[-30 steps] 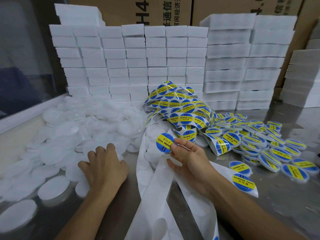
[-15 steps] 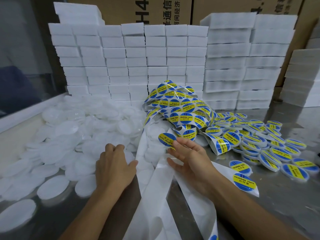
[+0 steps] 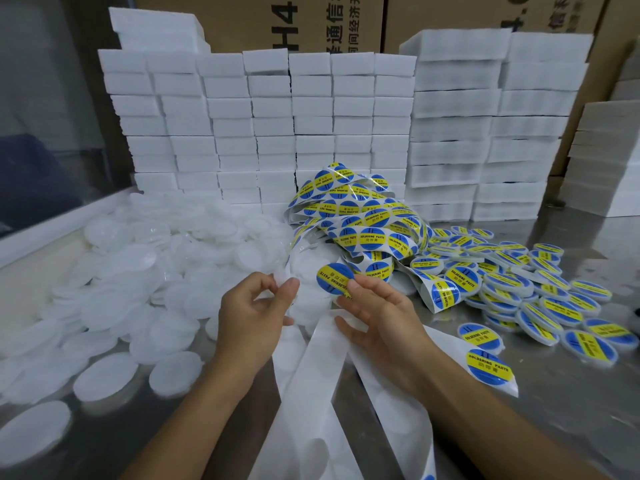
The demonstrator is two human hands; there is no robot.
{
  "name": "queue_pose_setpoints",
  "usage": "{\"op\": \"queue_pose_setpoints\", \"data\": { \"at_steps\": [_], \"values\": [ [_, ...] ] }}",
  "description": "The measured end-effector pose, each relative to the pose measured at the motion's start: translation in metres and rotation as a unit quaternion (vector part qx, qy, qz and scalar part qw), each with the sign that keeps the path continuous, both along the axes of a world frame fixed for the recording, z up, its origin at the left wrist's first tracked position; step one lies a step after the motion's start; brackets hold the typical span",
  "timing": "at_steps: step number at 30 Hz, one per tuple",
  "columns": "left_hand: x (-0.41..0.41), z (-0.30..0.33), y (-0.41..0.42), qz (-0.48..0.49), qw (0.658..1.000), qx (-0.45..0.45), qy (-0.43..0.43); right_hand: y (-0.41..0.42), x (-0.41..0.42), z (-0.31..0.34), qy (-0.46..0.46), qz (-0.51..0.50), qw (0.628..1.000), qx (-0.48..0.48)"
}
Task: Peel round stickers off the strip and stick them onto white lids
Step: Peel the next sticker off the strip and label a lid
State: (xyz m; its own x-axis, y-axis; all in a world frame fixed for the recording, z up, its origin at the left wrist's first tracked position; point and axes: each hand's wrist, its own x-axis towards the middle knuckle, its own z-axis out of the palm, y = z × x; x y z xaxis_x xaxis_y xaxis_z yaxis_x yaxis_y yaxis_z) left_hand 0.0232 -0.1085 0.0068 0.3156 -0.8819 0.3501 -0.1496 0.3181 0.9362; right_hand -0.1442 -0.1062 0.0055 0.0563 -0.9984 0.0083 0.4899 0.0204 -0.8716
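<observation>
A round blue-and-yellow sticker printed "SOLDERING PASTE" (image 3: 334,278) is pinched at its near right edge by the fingertips of the right hand (image 3: 375,315), held up just above the white backing strip (image 3: 311,382) that trails toward the near edge. Just to its left, the left hand (image 3: 256,313) grips a round white plastic lid (image 3: 282,277) between thumb and curled fingers. Beyond them lies a tangled coil of unpeeled sticker strip (image 3: 360,220). A heap of bare white lids (image 3: 145,271) covers the left of the shiny metal tabletop (image 3: 571,403); lids already stickered (image 3: 519,292) spread on the right. At the far edge stand stacks of white foam blocks (image 3: 311,126), with brown cardboard cartons (image 3: 329,22) behind them.
</observation>
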Motion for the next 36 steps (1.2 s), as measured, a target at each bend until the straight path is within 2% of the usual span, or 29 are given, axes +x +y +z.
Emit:
{"op": "queue_pose_setpoints", "data": {
  "at_steps": [2,4,16,24,36],
  "values": [
    [-0.0028,0.0039,0.0027,-0.042,0.994,0.022,0.097,-0.0002,0.001,0.0005,0.001,-0.009,1.0,0.003],
    [-0.0037,0.0067,0.0053,-0.064,0.986,0.047,0.145,-0.0008,0.0009,0.0004,0.002,-0.014,1.0,0.006],
    [0.0036,0.0047,0.0048,-0.078,0.957,0.11,0.256,-0.0019,-0.0013,0.0018,-0.064,-0.039,0.997,0.029],
    [0.0001,0.0043,0.0043,-0.143,0.948,0.117,0.26,0.0018,0.0015,0.0,0.062,-0.025,0.997,-0.024],
    [-0.0011,0.0066,0.0072,-0.16,0.95,0.12,0.24,0.0019,0.0051,-0.0059,0.146,-0.038,0.984,-0.1]
  ]
}}
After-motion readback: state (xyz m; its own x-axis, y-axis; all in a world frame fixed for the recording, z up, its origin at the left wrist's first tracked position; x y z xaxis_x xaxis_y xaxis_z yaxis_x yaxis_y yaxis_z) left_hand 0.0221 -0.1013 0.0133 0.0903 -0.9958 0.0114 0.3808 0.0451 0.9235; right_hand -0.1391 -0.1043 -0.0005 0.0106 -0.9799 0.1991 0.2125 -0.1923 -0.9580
